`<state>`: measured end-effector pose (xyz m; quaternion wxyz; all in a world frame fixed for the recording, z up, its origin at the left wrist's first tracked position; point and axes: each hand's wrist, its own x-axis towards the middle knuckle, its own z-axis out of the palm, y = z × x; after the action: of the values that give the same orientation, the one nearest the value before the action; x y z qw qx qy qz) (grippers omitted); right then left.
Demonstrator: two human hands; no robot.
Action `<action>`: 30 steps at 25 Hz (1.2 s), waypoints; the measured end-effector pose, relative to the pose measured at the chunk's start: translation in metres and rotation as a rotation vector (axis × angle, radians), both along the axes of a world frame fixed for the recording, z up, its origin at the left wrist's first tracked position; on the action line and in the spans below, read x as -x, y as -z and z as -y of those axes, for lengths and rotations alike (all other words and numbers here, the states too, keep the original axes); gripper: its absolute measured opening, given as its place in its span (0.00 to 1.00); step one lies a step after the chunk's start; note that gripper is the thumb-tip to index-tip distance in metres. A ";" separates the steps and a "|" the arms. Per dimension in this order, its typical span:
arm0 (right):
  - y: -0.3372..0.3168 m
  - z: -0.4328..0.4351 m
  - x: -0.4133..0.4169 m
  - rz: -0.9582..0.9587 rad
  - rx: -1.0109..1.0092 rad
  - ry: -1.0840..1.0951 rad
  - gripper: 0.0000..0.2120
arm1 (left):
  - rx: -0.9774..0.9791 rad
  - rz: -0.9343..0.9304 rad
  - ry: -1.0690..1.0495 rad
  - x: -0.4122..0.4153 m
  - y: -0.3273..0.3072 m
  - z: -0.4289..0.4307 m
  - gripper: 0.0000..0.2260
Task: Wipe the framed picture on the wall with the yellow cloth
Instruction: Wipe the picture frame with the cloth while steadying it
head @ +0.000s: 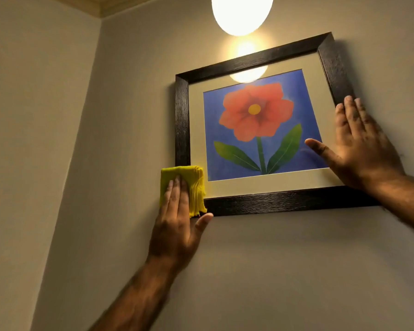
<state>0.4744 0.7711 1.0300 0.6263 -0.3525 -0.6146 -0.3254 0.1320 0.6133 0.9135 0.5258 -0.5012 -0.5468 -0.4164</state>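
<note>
**Cloth pressed at lower left corner of picture; frame steadied at right**

The framed picture [258, 130] is seen hanging on a beige wall [273, 271], tilted in the view with its right side higher than its left. The frame is dark wood with a rough grain; inside it are a pale mount and a print of a red flower with a yellow centre and two green leaves on a blue ground.

The yellow cloth [191, 187], folded into a thick pad, is held flat against the lower left corner of the frame, covering that corner and lapping a little onto the wall beside it. The left hand [177, 225] is laid over the cloth with the fingers straight and close together, palm pressing the pad to the surface; the thumb is spread out to the right, its tip just under the bottom rail of the frame (nothing is gripped between thumb and fingers).

The right hand [361, 149] is spread open and flat against the right side of the picture, the fingers lying up along the right rail, the thumb stretched left over the glass and touching the blue area. The palm covers the lower right corner.

A lit round lamp [242, 13] is seen above the frame; its glare is mirrored on the wall and at the top of the glass.
</note>
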 end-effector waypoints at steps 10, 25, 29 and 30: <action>0.001 -0.002 0.001 -0.024 -0.033 0.026 0.52 | 0.062 0.099 -0.026 -0.013 -0.212 0.004 0.48; 0.001 0.003 0.001 -0.023 -0.024 0.013 0.51 | 0.091 0.047 0.019 0.000 -0.017 0.004 0.44; 0.001 0.005 0.001 -0.020 -0.023 0.008 0.50 | 0.145 0.041 -0.010 0.006 0.022 0.012 0.39; 0.001 0.005 0.002 -0.021 -0.022 0.011 0.50 | 0.149 0.025 -0.016 0.007 0.015 0.015 0.40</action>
<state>0.4724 0.7660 1.0289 0.6349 -0.3523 -0.6023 -0.3318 0.1250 0.5988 0.8990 0.4835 -0.5294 -0.5868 -0.3765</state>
